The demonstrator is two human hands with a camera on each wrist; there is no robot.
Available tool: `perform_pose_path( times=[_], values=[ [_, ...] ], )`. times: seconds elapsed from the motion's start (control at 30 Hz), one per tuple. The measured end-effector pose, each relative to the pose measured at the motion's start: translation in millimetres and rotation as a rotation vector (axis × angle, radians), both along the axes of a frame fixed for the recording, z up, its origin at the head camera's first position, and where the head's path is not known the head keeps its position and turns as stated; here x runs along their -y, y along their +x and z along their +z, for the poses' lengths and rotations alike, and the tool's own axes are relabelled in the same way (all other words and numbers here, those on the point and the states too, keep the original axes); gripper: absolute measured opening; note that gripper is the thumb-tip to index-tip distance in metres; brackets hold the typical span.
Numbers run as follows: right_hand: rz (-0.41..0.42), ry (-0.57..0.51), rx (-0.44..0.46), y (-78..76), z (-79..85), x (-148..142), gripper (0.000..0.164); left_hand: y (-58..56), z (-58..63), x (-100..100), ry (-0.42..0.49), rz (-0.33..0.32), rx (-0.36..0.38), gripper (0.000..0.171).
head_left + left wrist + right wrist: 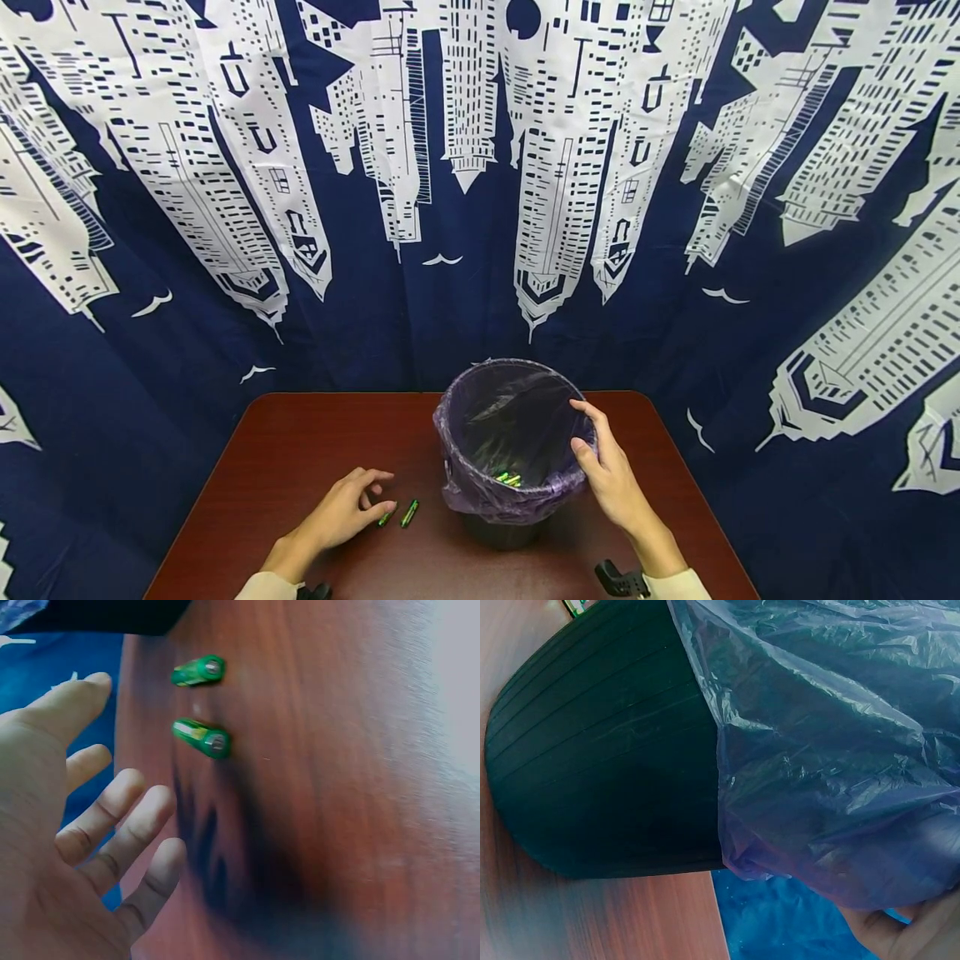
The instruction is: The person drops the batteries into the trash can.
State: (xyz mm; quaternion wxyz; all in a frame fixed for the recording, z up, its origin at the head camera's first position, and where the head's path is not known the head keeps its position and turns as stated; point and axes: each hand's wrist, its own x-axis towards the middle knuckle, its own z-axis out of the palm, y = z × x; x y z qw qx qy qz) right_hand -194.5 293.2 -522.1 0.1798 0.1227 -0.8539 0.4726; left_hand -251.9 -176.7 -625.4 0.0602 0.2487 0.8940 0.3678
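A dark trash bin (501,533) stands on the table, lined with a thin purple plastic bag (480,498) folded over its rim. My right hand (611,475) grips the rim at the right, thumb and a finger showing over the edge; the right wrist view shows part of this hand (915,930) against the bag. Several green batteries (510,479) lie inside the bin. To the left of it, two more lie on the table: one battery (408,513) in plain sight, another battery (386,517) partly under my left thumb. My left hand (337,512) hovers beside them, fingers loosely bent and holding nothing.
The reddish-brown wooden table (345,433) has rounded far corners. Behind it hangs a navy curtain (360,333) with white skyscrapers printed upside down. Dark straps (621,577) circle my wrists.
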Motion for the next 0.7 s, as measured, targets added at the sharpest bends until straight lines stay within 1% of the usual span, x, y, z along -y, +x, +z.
perform_pose_path(
  times=[0.1, 0.2, 0.3, 0.5, 0.6, 0.7],
  values=[
    [0.001, -0.004, -0.003, -0.1, -0.4, 1, 0.059, 2.7, -7.9, 5, -0.013, -0.026, 0.035, 0.056],
    [0.01, -0.015, -0.006, -0.1, -0.7, 1, 0.059, 5.2, -14.0, 8, -0.023, -0.046, 0.044, 0.055],
    [0.012, -0.016, -0.008, 0.3, -0.4, 1, 0.06, 7.6, -17.8, 9, -0.026, -0.063, 0.024, 0.051],
    [0.005, -0.017, -0.023, 0.8, 0.6, 2, 0.059, 9.4, -21.3, 6, -0.039, -0.066, -0.038, 0.049],
    [0.005, -0.02, -0.031, 0.9, 0.7, 2, 0.059, 9.8, -21.6, 4, -0.03, -0.068, -0.046, 0.047],
    [0.006, -0.02, -0.034, 0.8, 1.0, 2, 0.059, 10.0, -22.0, 3, -0.022, -0.07, -0.032, 0.048]
  ],
)
